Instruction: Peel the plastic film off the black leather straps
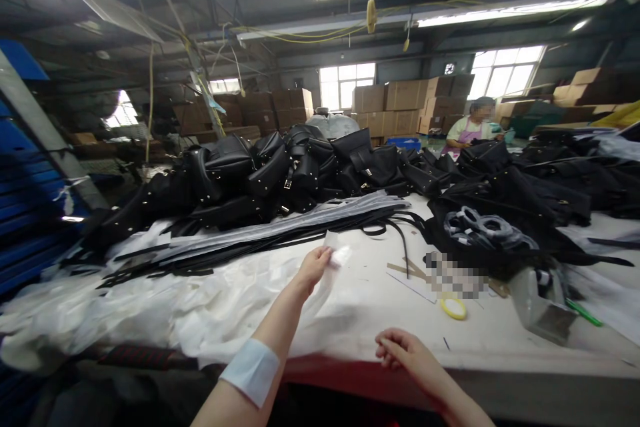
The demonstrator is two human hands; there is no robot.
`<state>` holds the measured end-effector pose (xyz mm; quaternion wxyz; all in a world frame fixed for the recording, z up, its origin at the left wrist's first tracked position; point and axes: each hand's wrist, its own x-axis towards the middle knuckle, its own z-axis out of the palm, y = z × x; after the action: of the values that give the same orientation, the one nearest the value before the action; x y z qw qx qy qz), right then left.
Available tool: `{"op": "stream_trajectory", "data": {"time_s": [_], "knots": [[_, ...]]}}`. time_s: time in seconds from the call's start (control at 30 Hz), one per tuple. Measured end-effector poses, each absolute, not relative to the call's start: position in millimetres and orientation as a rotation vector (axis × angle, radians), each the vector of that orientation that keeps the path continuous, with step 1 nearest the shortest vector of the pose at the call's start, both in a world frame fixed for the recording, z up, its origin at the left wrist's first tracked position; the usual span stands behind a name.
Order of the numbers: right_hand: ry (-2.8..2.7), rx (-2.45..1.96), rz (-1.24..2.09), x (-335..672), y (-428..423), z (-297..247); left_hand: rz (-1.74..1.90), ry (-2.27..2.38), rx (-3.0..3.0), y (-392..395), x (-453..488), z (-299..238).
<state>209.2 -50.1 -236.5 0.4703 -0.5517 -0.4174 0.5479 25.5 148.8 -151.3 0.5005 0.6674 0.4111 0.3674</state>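
My left hand (315,268) reaches over the table with thumb and fingers pinched on a clear plastic bag (341,255). The bag's glossy edge stands up past the fingertips. Nearer the table's front edge, my right hand (399,349) hovers with its fingers curled in and the thumb against them. Whether anything small is between those fingers is hidden. Left of my left hand spreads a heap of crumpled clear plastic bags (200,303). Behind it lie long black straps (280,235), some in clear wrapping.
Black leather-like bags (310,160) pile up along the back. To the right are a yellow tape roll (453,307), coiled clear tubing or cord (493,227), a grey box (543,307) and a green pen (584,312). A co-worker (475,130) is behind the pile, near stacked cartons (405,97).
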Motion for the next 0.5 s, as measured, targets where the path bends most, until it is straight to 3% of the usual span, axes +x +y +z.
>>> {"op": "stream_trajectory", "data": {"time_s": [0.27, 0.5], "knots": [[-1.089, -1.318, 0.954, 208.1, 41.1, -167.6, 0.836, 0.861, 1.573, 124.1, 35.3, -147.2], [-1.093, -1.391, 0.88, 212.8, 68.5, -177.5, 1.052, 0.959, 1.5, 128.3, 27.6, -140.0]]}}
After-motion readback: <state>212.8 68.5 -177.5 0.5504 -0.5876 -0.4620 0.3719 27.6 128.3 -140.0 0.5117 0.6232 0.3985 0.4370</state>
